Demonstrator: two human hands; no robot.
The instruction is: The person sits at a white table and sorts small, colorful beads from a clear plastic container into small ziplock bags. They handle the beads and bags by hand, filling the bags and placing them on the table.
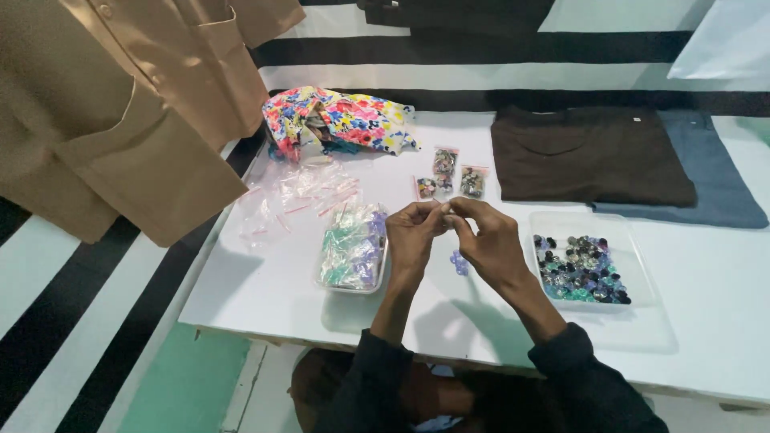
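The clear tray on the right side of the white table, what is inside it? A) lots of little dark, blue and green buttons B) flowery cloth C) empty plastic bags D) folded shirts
A: the clear tray to the right of the right hand holds a heap of small dark, blue and green buttons, while the shirts, bags and flowery cloth lie elsewhere on the table.

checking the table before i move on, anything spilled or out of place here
Mostly tidy. One small bluish piece lies loose on the white table, below both hands, outside the clear tray of beads. The empty clear bags lie scattered, and the floral cloth is crumpled, unlike the folded shirts.
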